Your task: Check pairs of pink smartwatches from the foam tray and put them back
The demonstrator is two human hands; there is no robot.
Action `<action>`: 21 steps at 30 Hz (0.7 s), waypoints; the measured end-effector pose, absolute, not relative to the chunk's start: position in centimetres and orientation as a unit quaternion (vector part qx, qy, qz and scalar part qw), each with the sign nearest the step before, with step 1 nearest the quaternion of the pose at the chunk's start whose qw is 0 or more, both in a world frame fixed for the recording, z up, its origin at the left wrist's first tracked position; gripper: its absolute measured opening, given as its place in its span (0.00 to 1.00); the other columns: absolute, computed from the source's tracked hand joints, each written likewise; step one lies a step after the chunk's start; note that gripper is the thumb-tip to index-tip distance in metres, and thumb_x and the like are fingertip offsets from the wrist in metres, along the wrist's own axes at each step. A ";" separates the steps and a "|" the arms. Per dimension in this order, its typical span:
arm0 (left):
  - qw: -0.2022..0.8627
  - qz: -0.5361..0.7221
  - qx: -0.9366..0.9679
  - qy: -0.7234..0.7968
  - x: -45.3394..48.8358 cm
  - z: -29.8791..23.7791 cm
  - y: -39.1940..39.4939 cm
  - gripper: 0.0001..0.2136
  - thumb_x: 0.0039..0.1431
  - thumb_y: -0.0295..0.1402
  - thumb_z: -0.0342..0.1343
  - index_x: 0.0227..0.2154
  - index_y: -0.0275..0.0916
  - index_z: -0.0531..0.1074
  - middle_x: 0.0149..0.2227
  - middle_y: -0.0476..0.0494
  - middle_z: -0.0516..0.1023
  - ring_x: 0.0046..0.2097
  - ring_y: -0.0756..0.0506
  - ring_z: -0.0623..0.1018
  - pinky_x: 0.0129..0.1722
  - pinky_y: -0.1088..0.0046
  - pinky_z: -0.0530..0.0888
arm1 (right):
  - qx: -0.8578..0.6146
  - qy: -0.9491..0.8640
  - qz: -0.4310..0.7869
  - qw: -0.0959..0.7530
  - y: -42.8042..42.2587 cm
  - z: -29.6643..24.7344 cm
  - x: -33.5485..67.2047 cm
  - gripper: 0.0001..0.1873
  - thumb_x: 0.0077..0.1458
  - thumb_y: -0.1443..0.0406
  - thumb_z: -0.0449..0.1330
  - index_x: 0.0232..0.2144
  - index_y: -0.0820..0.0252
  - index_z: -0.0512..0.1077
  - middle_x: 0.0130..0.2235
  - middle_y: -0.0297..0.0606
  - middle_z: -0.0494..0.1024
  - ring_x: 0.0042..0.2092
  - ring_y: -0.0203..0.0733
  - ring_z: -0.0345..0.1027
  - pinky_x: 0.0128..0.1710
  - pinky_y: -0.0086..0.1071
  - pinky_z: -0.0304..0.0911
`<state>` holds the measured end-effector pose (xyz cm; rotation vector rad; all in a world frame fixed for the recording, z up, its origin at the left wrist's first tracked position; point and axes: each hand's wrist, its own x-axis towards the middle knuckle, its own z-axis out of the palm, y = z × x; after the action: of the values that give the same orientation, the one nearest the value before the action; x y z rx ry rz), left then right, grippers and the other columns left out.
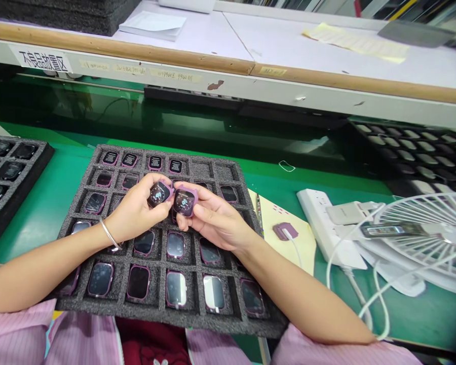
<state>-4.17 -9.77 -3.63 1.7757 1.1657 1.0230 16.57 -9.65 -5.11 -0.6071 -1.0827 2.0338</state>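
Observation:
Above a dark grey foam tray [209,320], my left hand [142,210] is closed on a purple smartwatch case [159,194] with its screen lit. Beside it, my right hand [216,218] grips a second purple smartwatch case [185,201], also lit, between thumb and fingers. The two watches are side by side with their screens tilted up toward me. Several purple-framed watch cases, such as a dark one [139,282], lie in the tray's compartments. Four-sided screens in the back row, like one watch [155,162], show lines of text. My forearms hide part of the tray.
Right of the tray, a purple charging piece [285,231] with a white cable lies on yellow paper [306,253]. A power strip [327,223] and a white fan [433,233] stand farther right. Another foam tray [41,157] is at left. A shelf edge [228,83] crosses behind.

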 end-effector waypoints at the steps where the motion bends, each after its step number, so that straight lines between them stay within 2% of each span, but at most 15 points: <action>1: 0.382 0.397 0.699 0.456 -4.2 -3.6 -9.7 0.12 0.56 0.32 0.56 0.44 0.39 0.68 0.44 0.42 0.79 0.46 0.44 0.78 0.50 0.65 0.73 | -0.237 -0.424 0.792 0.370 -9.7 -5.1 16.6 0.27 0.56 0.58 0.76 0.55 0.52 0.73 0.40 0.34 0.78 0.34 0.38 0.74 0.37 0.33 0.72; 5: 0.403 0.404 0.675 0.467 -4.3 -3.6 -9.5 0.12 0.53 0.30 0.58 0.42 0.39 0.69 0.41 0.44 0.77 0.43 0.45 0.76 0.46 0.67 0.73 | -0.253 -0.419 0.785 0.379 -9.6 -5.0 16.6 0.27 0.55 0.59 0.76 0.55 0.52 0.74 0.45 0.36 0.79 0.35 0.38 0.75 0.38 0.34 0.72; 7: 0.456 0.410 0.625 0.483 -4.2 -3.7 -9.4 0.14 0.53 0.32 0.61 0.42 0.38 0.69 0.40 0.46 0.76 0.38 0.48 0.75 0.39 0.70 0.73 | -0.262 -0.407 0.786 0.385 -9.4 -5.1 16.5 0.27 0.56 0.59 0.74 0.56 0.52 0.73 0.43 0.36 0.81 0.36 0.40 0.76 0.38 0.34 0.72; 10: 0.569 0.407 0.513 0.497 -4.1 -3.7 -9.2 0.22 0.55 0.39 0.66 0.50 0.37 0.69 0.36 0.49 0.74 0.27 0.53 0.70 0.26 0.74 0.68 | -0.275 -0.379 0.789 0.399 -8.8 -5.6 16.5 0.25 0.59 0.61 0.71 0.57 0.53 0.71 0.39 0.36 0.82 0.38 0.41 0.78 0.38 0.33 0.73; 12: 0.626 0.410 0.444 0.493 -4.0 -3.6 -9.2 0.27 0.58 0.42 0.66 0.57 0.38 0.66 0.34 0.50 0.74 0.24 0.53 0.70 0.23 0.75 0.66 | -0.292 -0.371 0.782 0.408 -8.3 -5.9 16.5 0.23 0.60 0.61 0.68 0.56 0.53 0.70 0.42 0.38 0.83 0.37 0.41 0.78 0.38 0.34 0.73; 15: 0.670 0.420 0.390 0.472 -4.1 -3.6 -9.1 0.25 0.62 0.45 0.62 0.58 0.39 0.68 0.32 0.50 0.74 0.23 0.53 0.72 0.22 0.77 0.67 | -0.319 -0.373 0.768 0.412 -8.0 -6.3 16.6 0.19 0.59 0.61 0.67 0.52 0.55 0.71 0.45 0.41 0.83 0.34 0.40 0.76 0.36 0.34 0.72; 21: 0.687 0.438 0.376 0.441 -4.2 -3.7 -8.9 0.18 0.64 0.46 0.59 0.50 0.40 0.72 0.36 0.47 0.78 0.27 0.51 0.79 0.28 0.74 0.77 | -0.338 -0.395 0.744 0.420 -8.2 -6.2 16.4 0.20 0.55 0.62 0.70 0.49 0.54 0.73 0.45 0.38 0.82 0.31 0.37 0.75 0.33 0.32 0.70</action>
<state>-4.24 -8.86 -3.73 0.8413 0.9883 0.9801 16.40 -8.22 -6.20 -0.8464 -0.9892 1.8655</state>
